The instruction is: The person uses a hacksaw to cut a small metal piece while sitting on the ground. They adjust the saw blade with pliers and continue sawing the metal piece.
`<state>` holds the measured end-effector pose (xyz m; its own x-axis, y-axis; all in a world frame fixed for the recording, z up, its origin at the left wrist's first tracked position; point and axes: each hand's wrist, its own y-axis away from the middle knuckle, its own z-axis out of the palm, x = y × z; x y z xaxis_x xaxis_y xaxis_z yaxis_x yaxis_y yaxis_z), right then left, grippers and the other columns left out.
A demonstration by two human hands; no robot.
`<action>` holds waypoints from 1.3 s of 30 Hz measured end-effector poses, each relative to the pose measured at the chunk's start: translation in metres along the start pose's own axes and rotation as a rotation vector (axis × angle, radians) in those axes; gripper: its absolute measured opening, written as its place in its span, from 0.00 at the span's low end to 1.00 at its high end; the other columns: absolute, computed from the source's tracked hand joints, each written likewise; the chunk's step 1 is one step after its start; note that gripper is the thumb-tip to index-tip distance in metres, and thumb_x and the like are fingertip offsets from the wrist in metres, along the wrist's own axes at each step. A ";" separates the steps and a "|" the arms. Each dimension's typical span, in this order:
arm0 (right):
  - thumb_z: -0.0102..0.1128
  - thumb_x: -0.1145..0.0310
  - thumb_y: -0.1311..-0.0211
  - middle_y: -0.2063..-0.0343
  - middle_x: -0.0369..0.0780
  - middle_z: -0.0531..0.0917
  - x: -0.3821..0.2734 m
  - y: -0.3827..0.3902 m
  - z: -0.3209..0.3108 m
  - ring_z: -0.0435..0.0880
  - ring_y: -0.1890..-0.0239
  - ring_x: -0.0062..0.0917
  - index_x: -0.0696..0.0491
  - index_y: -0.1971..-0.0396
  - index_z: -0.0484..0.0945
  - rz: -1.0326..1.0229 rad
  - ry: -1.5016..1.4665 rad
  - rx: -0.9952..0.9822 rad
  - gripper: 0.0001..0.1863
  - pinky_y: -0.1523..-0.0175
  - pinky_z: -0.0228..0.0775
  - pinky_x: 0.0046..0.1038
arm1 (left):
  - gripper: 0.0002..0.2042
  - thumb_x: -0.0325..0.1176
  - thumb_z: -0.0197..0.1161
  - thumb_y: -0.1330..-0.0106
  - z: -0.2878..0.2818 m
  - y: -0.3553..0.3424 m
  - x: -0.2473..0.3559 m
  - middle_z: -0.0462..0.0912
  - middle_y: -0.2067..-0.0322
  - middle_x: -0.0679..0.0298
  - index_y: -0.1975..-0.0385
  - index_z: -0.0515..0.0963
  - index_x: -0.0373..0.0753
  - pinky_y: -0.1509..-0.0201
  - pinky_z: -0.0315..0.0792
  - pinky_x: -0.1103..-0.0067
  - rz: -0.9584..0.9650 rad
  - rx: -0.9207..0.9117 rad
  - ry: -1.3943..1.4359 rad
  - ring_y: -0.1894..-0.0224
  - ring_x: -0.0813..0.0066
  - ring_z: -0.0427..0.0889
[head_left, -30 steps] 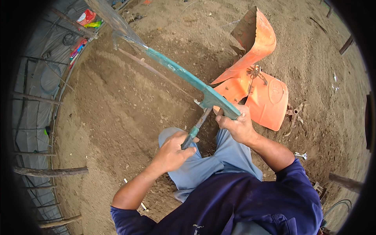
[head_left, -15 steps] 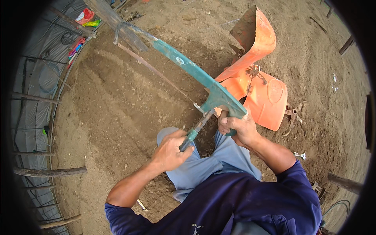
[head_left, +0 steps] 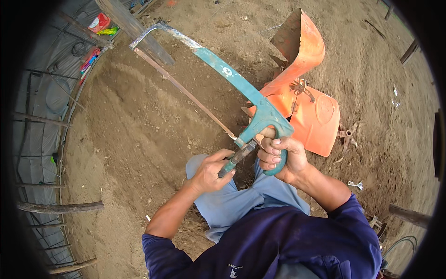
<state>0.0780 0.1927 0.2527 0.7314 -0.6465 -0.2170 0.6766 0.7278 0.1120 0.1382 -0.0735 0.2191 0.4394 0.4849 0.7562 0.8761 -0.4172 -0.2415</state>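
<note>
My right hand is wrapped round the handle of a teal hacksaw. The saw points up and to the left, and its thin rusty blade is fixed between the frame's two ends. My left hand grips green-handled pliers. The pliers' metal jaws meet the saw at the lower end of the frame, just in front of the handle; exactly what they bite on is too small to tell.
Bent orange metal guards lie on the soil beyond my right hand, with a rusty bladed wheel beside them. A small wrench-like metal tool lies at right. A wooden post stands at upper left, near grey sheeting.
The hacksaw has rolled so that its blade and frame show more broadly. My left hand and the pliers have shifted slightly right, and the right hand's fingers show more round the handle.
</note>
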 end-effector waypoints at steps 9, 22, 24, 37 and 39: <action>0.61 0.75 0.38 0.80 0.37 0.72 -0.015 -0.001 0.004 0.71 0.79 0.22 0.62 0.55 0.76 -0.294 0.426 -0.032 0.13 0.71 0.68 0.29 | 0.12 0.33 0.68 0.37 -0.002 -0.016 0.004 0.77 0.39 0.43 0.67 0.82 0.28 0.41 0.77 0.64 -0.027 -0.121 0.094 0.44 0.46 0.83; 0.60 0.79 0.38 0.78 0.39 0.78 -0.008 -0.005 -0.001 0.76 0.79 0.22 0.66 0.51 0.78 -0.462 0.767 -0.015 0.15 0.72 0.72 0.29 | 0.16 0.36 0.68 0.36 0.008 0.024 0.011 0.81 0.49 0.55 0.55 0.81 0.31 0.33 0.67 0.65 -0.299 -0.169 0.669 0.45 0.62 0.79; 0.60 0.79 0.37 0.79 0.39 0.78 -0.006 -0.005 0.000 0.76 0.79 0.22 0.65 0.54 0.79 -0.457 0.684 -0.023 0.12 0.72 0.72 0.29 | 0.16 0.37 0.68 0.36 0.016 0.028 0.013 0.82 0.50 0.54 0.56 0.80 0.32 0.31 0.66 0.64 -0.273 -0.146 0.792 0.43 0.60 0.79; 0.63 0.78 0.41 0.78 0.36 0.82 -0.004 -0.005 0.009 0.78 0.77 0.17 0.62 0.71 0.82 -0.566 0.971 0.082 0.03 0.71 0.70 0.23 | 0.22 0.31 0.63 0.39 -0.004 0.018 0.059 0.76 0.38 0.49 0.44 0.82 0.31 0.30 0.70 0.63 -0.480 -0.082 0.315 0.37 0.54 0.79; 0.64 0.78 0.43 0.77 0.35 0.82 -0.002 -0.006 0.009 0.77 0.75 0.17 0.62 0.70 0.82 -0.592 1.082 0.124 0.03 0.68 0.70 0.22 | 0.25 0.30 0.63 0.40 -0.011 0.015 0.071 0.76 0.37 0.48 0.41 0.81 0.33 0.30 0.70 0.63 -0.452 -0.063 0.122 0.36 0.50 0.78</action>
<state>0.0728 0.1874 0.2614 -0.0962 -0.3039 -0.9478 0.9254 0.3235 -0.1977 0.1801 -0.0540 0.2755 -0.0134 0.5366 0.8437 0.9589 -0.2323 0.1629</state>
